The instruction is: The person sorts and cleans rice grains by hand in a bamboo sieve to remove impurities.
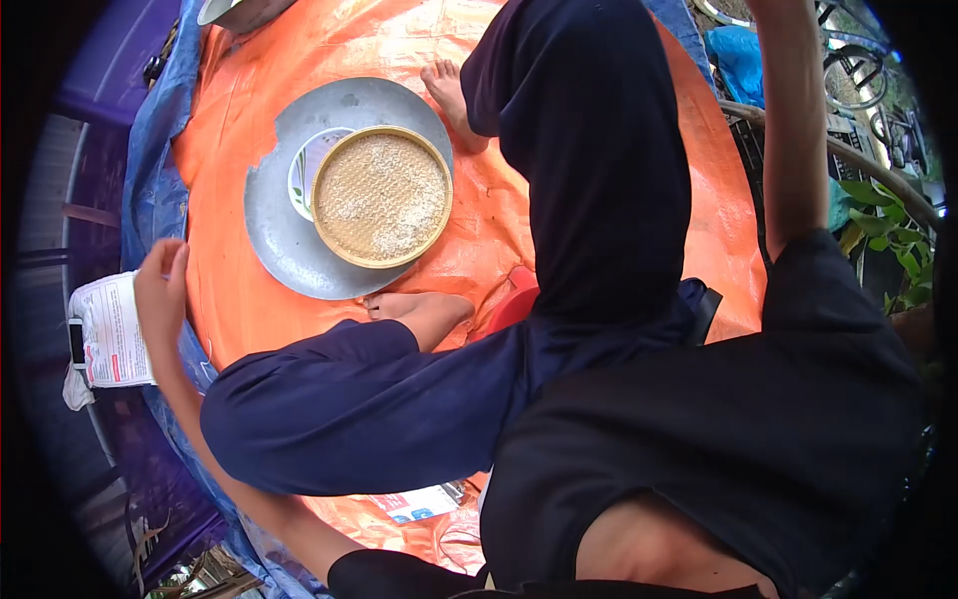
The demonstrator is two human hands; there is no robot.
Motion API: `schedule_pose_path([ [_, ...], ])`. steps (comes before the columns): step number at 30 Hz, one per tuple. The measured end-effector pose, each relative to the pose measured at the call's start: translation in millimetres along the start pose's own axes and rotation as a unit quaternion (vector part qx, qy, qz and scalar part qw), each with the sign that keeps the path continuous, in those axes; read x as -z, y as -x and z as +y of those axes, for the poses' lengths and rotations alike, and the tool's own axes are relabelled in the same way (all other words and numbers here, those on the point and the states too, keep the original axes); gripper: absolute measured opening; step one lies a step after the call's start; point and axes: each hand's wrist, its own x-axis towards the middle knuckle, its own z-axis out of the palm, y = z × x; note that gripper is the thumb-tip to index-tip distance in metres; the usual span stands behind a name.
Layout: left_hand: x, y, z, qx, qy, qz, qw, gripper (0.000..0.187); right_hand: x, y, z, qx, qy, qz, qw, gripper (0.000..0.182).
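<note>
a single head camera looks steeply down, close over the seated person's own lap.

Count in view: one round woven sieve [380, 196] holding pale grain, one grey metal tray [289, 245] under it, one patterned plate [307, 170], one orange tarp [329, 50], one white printed sack [112, 329], two bare feet [424, 311], one visible hand [162, 292].
</note>
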Motion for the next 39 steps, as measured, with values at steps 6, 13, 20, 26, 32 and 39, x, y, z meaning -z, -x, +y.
schedule_pose_path([
  [6,-167,94,-47,0.171,0.167,0.006,0.971,0.015,234,47,56,-0.001,0.305,0.289,0.908,0.036],
  [13,-253,29,37,0.149,0.196,0.042,0.968,0.011,277,-6,275,-0.251,0.248,0.296,0.888,0.034],
  [20,-285,-32,24,0.146,0.089,0.062,0.983,0.010,271,-59,358,-0.319,0.210,0.262,0.886,0.032],
  [26,-299,-39,28,0.142,0.019,0.076,0.987,0.011,274,-40,370,-0.358,0.192,0.248,0.880,0.030],
  [32,-314,-35,16,0.087,-0.053,0.093,0.990,0.011,257,42,367,-0.448,0.146,0.226,0.853,0.028],
  [39,-301,-51,20,0.028,-0.209,-0.040,0.977,0.008,230,79,356,-0.540,0.100,0.180,0.816,0.033],
])
